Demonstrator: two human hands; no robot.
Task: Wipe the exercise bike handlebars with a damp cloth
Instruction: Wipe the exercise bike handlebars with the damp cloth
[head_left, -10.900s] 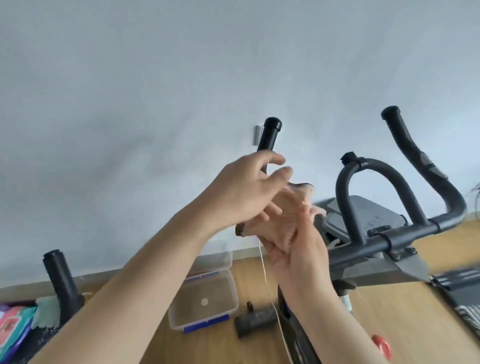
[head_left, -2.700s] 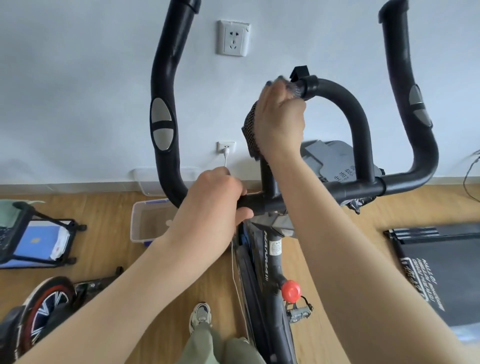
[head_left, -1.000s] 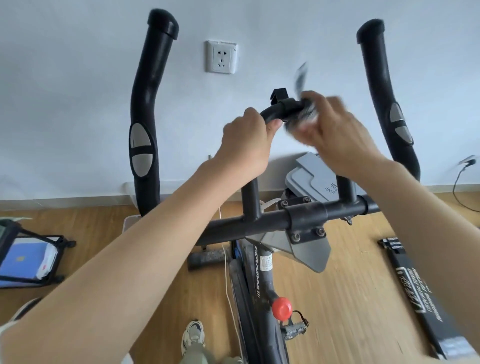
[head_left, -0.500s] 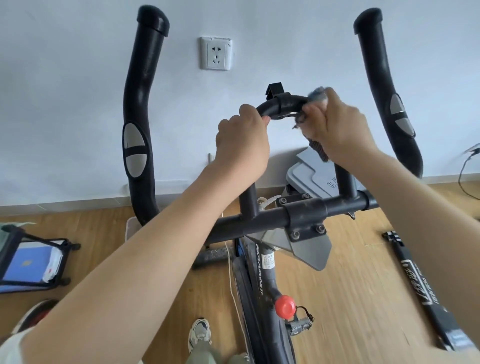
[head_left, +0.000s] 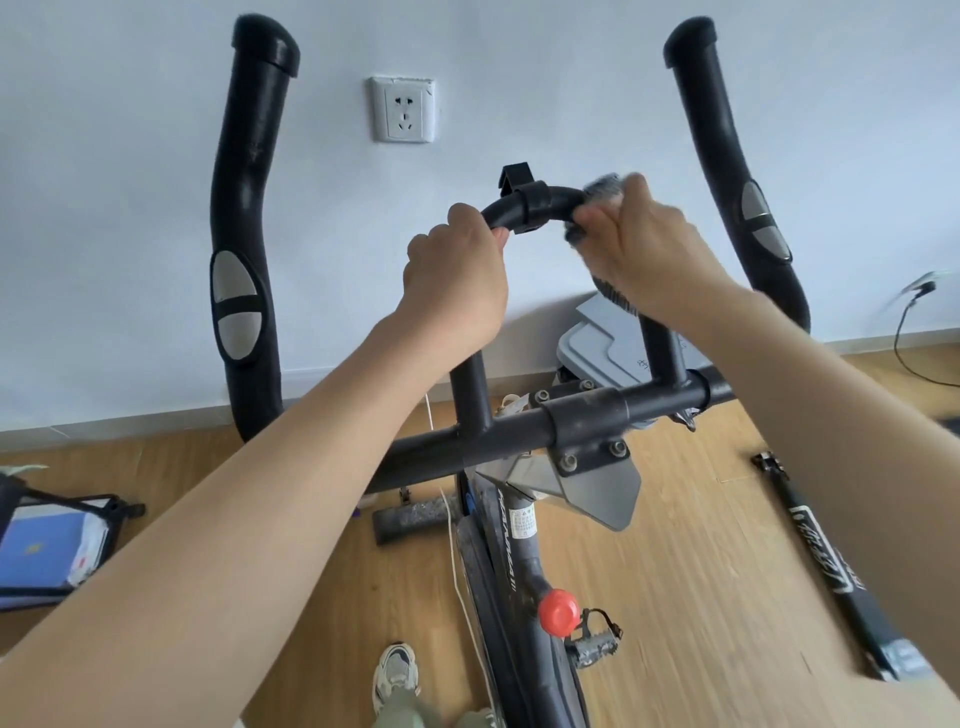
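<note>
A: Head view first. Where is the cloth (head_left: 602, 188) now?

B: Just right of the clamp (head_left: 530, 207), which sits at the top of the centre loop (head_left: 553, 200) of the handlebars (head_left: 519, 431). The right hand (head_left: 641, 247) has its fingers curled round the bar with the cloth bunched under them. A dark tail of the cloth hangs below the wrist.

A: And the left hand (head_left: 457, 275)?

B: Just left of the clamp, with its fingers wrapped round the loop's bare shoulder. It grips the bar only; there is no cloth on that side.

A: What has changed?

B: A few seconds ago the cloth was left of the clamp, and the left hand was well below it on the cross bar. Since then the cloth has crossed over the clamp, and the left hand has come up to the side it left. Over the last half second the right hand has barely shifted and is still blurred — I judge it is rubbing back and forth on one spot.

A: What does that mean for the job?

B: The left side and top of the loop look covered. The stretch running down, right of and below the clamp, is probably next. The left horn (head_left: 244, 208) and right horn (head_left: 727, 156) stand well out to either side of the clamp — I can't tell whether they have been wiped.
</note>
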